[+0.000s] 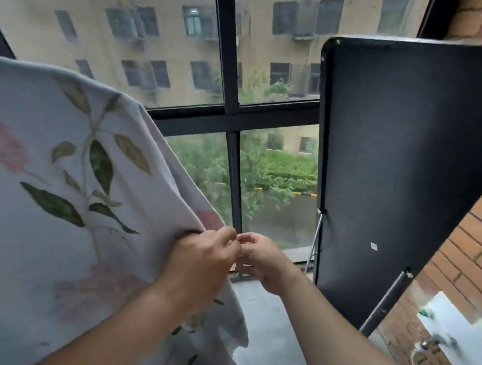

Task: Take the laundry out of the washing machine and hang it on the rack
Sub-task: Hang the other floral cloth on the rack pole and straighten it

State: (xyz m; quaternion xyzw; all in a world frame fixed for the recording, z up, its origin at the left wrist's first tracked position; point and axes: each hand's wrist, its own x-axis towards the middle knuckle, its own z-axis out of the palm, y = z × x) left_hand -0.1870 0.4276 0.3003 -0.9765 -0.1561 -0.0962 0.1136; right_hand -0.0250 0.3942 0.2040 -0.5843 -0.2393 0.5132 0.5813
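A large pale grey sheet (54, 192) printed with green leaves and pink flowers hangs draped on the left, filling the lower left of the view. My left hand (201, 264) grips its right edge, fingers curled into the cloth. My right hand (258, 258) sits just beside it, fingertips curled and meeting the left fingers at the cloth's edge. Whether the right fingers pinch the fabric is hidden. The rack under the sheet and the washing machine are out of sight.
A black flat board (413, 170) on a metal stand (384, 304) leans at the right, close to my right arm. Behind is a black-framed window (226, 112). A brick wall (479, 252) runs along the right, with a grey floor (271, 334) below.
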